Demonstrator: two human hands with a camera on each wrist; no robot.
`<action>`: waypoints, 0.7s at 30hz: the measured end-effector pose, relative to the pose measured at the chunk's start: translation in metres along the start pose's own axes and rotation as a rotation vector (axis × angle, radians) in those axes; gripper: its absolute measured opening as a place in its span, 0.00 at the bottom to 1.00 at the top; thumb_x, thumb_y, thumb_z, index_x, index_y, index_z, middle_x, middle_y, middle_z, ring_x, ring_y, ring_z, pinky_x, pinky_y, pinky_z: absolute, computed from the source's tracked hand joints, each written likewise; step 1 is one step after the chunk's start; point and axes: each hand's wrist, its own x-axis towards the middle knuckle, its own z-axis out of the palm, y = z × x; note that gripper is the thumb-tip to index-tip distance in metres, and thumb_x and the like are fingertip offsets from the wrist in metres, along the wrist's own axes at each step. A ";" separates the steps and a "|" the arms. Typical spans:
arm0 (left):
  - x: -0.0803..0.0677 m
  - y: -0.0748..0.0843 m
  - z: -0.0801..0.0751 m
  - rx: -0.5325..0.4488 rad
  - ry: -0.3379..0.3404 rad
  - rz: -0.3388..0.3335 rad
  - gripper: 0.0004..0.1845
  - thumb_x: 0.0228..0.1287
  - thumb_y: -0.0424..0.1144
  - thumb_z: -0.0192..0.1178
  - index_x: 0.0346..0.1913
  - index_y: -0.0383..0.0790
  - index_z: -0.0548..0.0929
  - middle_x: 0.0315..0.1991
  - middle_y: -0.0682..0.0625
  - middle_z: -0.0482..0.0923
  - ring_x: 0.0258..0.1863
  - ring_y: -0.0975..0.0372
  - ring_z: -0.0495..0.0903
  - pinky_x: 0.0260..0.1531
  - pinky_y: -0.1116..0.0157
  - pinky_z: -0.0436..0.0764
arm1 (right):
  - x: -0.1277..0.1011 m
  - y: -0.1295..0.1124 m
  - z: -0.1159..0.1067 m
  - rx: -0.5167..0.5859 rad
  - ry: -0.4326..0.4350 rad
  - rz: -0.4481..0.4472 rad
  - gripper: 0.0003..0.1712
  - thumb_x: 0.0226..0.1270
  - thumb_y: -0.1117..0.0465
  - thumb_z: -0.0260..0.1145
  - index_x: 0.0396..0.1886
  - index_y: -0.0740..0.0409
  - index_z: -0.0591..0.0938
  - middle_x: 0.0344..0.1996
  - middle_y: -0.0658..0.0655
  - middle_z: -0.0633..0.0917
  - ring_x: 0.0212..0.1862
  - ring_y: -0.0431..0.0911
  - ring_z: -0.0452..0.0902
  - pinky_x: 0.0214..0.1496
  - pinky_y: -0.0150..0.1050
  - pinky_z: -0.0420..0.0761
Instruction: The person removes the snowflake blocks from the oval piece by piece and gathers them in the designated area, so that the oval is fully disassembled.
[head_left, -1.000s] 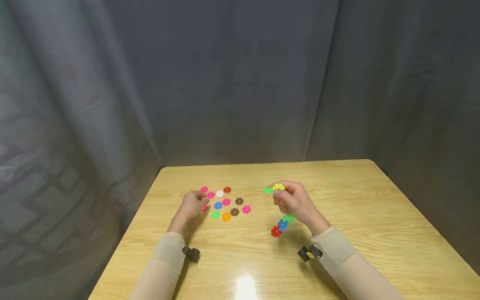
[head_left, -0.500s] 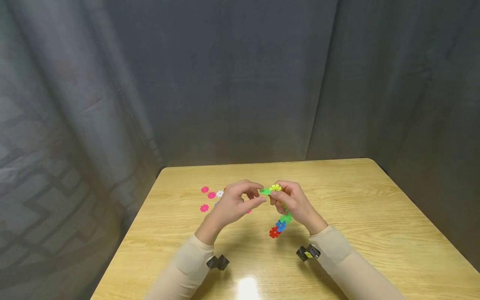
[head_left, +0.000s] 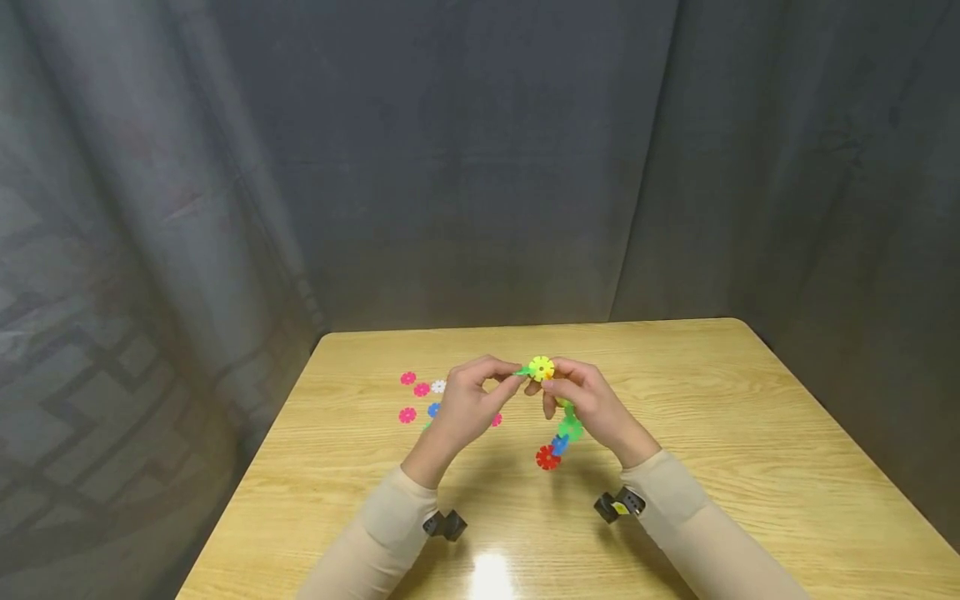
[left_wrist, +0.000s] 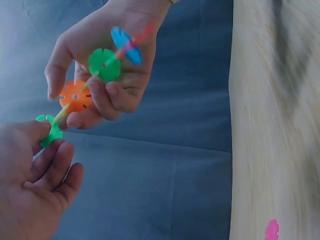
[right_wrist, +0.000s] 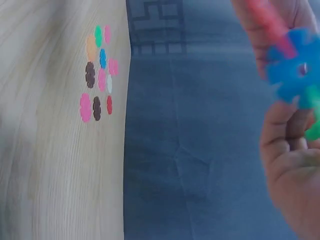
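Note:
A chain of slotted plastic flower discs hangs between the two hands. My left hand (head_left: 472, 404) pinches the green disc (left_wrist: 54, 134) at the chain's upper end between thumb and fingers. Beside it sits a yellow disc (head_left: 542, 368), edge-on in the left wrist view. My right hand (head_left: 596, 408) grips the chain around an orange disc (left_wrist: 75, 97), its fingers curled beneath. From that hand the rest dangles above the table: a green disc (head_left: 570, 428), a blue disc (head_left: 559, 444) and a red disc (head_left: 548, 457) lowest. In the right wrist view the blue disc looms close and blurred.
Several loose discs lie flat at the table's left, partly behind my left hand: pink (head_left: 407, 415), white (head_left: 438, 387), brown (right_wrist: 90, 75), orange (right_wrist: 91, 48) and others. The wooden table (head_left: 712, 400) ends before grey curtains (head_left: 465, 167).
My left hand has come right from over the loose discs to the chain and now pinches its green end disc. The yellow disc has turned flatter to the head view; my right hand stays nearly put.

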 end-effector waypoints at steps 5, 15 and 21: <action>-0.003 -0.001 0.001 -0.053 0.032 -0.047 0.07 0.64 0.38 0.67 0.42 0.40 0.89 0.36 0.53 0.86 0.33 0.65 0.84 0.32 0.63 0.84 | 0.000 -0.002 0.004 -0.011 0.090 0.083 0.17 0.76 0.55 0.58 0.46 0.68 0.78 0.36 0.67 0.80 0.22 0.50 0.71 0.30 0.41 0.78; -0.003 -0.005 -0.006 0.051 -0.043 0.094 0.06 0.62 0.35 0.68 0.41 0.40 0.87 0.42 0.50 0.81 0.40 0.63 0.80 0.33 0.68 0.82 | 0.001 -0.001 0.007 -0.044 0.109 0.099 0.12 0.75 0.55 0.59 0.37 0.61 0.78 0.24 0.60 0.76 0.17 0.48 0.66 0.18 0.36 0.70; -0.004 0.000 -0.007 -0.128 -0.161 -0.187 0.12 0.68 0.47 0.62 0.46 0.44 0.85 0.45 0.54 0.83 0.43 0.63 0.83 0.41 0.62 0.83 | 0.001 -0.002 0.009 -0.063 0.089 0.105 0.11 0.75 0.57 0.59 0.36 0.60 0.78 0.23 0.65 0.74 0.17 0.48 0.65 0.18 0.35 0.69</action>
